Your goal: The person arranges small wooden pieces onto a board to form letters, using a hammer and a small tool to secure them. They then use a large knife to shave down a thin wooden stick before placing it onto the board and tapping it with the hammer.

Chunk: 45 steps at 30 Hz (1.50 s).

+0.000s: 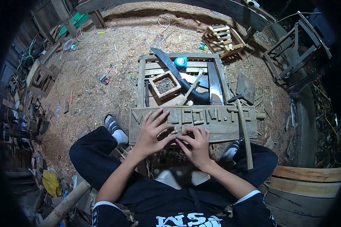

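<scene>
My left hand (152, 133) is over the left-middle of a wooden board (223, 135), fingers spread and thumb stretched toward my right hand. My right hand (197, 144) is beside it at the board's near edge, fingers curled and thumb and index fingertips close together. Whatever is pinched there is too small to make out. Short wooden strips (197, 116) lie along the board in letter-like shapes, partly hidden by my left hand. A hammer (245, 136) rests across the board's right end, handle toward my knee.
Behind the board, a slatted wooden frame (142, 77) bears a machete (166, 60), a handsaw (214, 81), a tape measure (180, 62) and a small wooden box (154, 87) of small metal-looking pieces. A slatted crate (236, 39) stands farther back. Wood shavings cover the ground.
</scene>
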Tool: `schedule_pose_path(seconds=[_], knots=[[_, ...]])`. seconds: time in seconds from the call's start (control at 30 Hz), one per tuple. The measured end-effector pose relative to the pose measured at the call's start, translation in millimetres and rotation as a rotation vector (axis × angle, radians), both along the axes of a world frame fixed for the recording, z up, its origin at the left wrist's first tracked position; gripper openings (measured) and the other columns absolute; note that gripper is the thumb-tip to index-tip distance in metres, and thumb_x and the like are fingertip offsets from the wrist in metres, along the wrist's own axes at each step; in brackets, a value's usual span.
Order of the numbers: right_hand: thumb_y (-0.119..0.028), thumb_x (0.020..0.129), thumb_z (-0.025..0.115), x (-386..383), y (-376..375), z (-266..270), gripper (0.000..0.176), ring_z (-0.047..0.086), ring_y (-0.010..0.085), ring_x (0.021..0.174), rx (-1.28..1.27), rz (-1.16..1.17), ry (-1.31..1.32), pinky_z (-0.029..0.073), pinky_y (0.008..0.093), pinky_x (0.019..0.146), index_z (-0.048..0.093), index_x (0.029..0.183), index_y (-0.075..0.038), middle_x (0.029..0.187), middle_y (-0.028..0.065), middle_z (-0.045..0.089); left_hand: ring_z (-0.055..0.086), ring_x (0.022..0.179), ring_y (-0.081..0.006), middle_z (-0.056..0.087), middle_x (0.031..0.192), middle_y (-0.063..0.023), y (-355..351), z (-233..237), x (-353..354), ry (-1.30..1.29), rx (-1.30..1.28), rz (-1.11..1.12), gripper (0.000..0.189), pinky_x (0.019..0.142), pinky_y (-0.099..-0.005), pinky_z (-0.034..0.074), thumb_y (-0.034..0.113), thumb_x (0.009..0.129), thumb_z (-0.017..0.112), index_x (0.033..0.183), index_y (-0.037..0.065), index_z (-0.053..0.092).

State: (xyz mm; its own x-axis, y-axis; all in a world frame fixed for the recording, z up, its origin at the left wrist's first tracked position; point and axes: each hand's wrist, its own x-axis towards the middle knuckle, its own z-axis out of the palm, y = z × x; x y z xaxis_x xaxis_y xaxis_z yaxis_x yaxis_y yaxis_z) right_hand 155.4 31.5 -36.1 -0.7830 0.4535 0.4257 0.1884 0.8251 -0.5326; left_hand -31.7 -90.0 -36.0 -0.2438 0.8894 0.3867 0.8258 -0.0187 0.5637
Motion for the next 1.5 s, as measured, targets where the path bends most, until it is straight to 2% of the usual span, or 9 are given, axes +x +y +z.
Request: schedule_pose_path(seconds=[0.17,0.5,0.77,0.87,1.03,1.23,1.4,1.43,1.5], knots=[[-0.018,0.080,0.084,-1.3,-0.7,1.8,0.022,0.056,0.0230,0.106,0.004,-0.004,0.012,0.036,0.0436,0.095,0.079,0.102,-0.017,0.104,0.0001,0.063,0.045,0.145,-0.0348,0.056,0.151,-0.0135,0.4,-2.1,1.8,0.003,0.006,0.044,0.041,0.122,-0.0545,0.027,0.027,0.080,0.084,0.114,0.008,0.070],[-0.017,0.080,0.082,-0.8,-1.2,3.1,0.025,0.057,0.0250,0.108,0.026,0.010,-0.007,0.036,0.0440,0.094,0.078,0.105,-0.017,0.106,0.0019,0.064,0.042,0.148,-0.0344,0.054,0.154,-0.0133,2.6,3.5,3.1,-0.092,-0.029,0.097,0.042,0.122,-0.0539,0.026,0.028,0.078,0.086,0.111,0.008,0.069],[-0.018,0.083,0.081,3.1,3.3,4.7,0.024,0.058,0.0240,0.107,-0.014,0.017,-0.017,0.036,0.0437,0.095,0.077,0.106,-0.013,0.108,0.0026,0.065,0.043,0.148,-0.0340,0.055,0.152,-0.0141,-1.3,0.4,-7.9,-0.089,-0.038,-0.009,0.039,0.123,-0.0509,0.025,0.021,0.088,0.076,0.125,0.008,0.070],[-0.017,0.084,0.080,5.1,5.3,14.0,0.026,0.059,0.0237,0.108,-0.016,0.034,-0.015,0.037,0.0438,0.095,0.075,0.109,-0.012,0.109,0.0028,0.065,0.045,0.145,-0.0340,0.056,0.151,-0.0140,-0.4,5.9,-3.9,-0.130,-0.018,-0.005,0.037,0.122,-0.0498,0.026,0.019,0.089,0.075,0.124,0.007,0.070],[-0.018,0.087,0.077,21.7,17.4,54.8,0.033,0.056,0.0268,0.118,0.301,-0.131,-0.148,0.036,0.0476,0.100,0.070,0.119,-0.013,0.120,0.0070,0.064,0.048,0.143,-0.0320,0.057,0.149,-0.0133,7.9,20.5,8.2,-0.039,0.016,-0.071,0.037,0.121,-0.0508,0.028,0.019,0.091,0.074,0.125,0.008,0.069],[-0.023,0.089,0.076,63.3,40.4,87.0,0.039,0.051,0.0316,0.127,0.323,-0.360,-0.294,0.033,0.0504,0.107,0.069,0.125,-0.012,0.130,0.0126,0.059,0.050,0.140,-0.0292,0.059,0.145,-0.0112,38.1,29.9,42.5,-0.035,-0.014,-0.211,0.034,0.120,-0.0501,0.029,0.019,0.092,0.074,0.124,0.009,0.068],[-0.027,0.092,0.072,101.5,55.4,79.8,0.041,0.049,0.0331,0.129,0.258,-0.490,-0.359,0.033,0.0519,0.107,0.067,0.130,-0.010,0.134,0.0153,0.056,0.051,0.141,-0.0298,0.060,0.146,-0.0111,75.6,39.3,82.7,-0.036,-0.038,-0.384,0.038,0.121,-0.0493,0.029,0.015,0.091,0.074,0.128,0.009,0.067],[-0.023,0.093,0.071,107.7,57.0,78.6,0.048,0.052,0.0362,0.128,0.266,-0.512,-0.392,0.041,0.0519,0.103,0.061,0.138,-0.010,0.135,0.0181,0.056,0.050,0.141,-0.0299,0.060,0.146,-0.0112,81.2,41.1,89.8,-0.038,-0.049,-0.399,0.039,0.121,-0.0495,0.029,0.014,0.091,0.074,0.129,0.009,0.066],[-0.015,0.093,0.067,114.4,65.5,67.6,0.053,0.053,0.0363,0.126,0.172,-0.541,-0.452,0.047,0.0501,0.097,0.055,0.144,-0.010,0.136,0.0194,0.055,0.050,0.141,-0.0302,0.059,0.146,-0.0113,91.8,41.3,100.8,-0.036,-0.070,-0.424,0.041,0.121,-0.0500,0.029,0.013,0.091,0.074,0.130,0.009,0.065]])
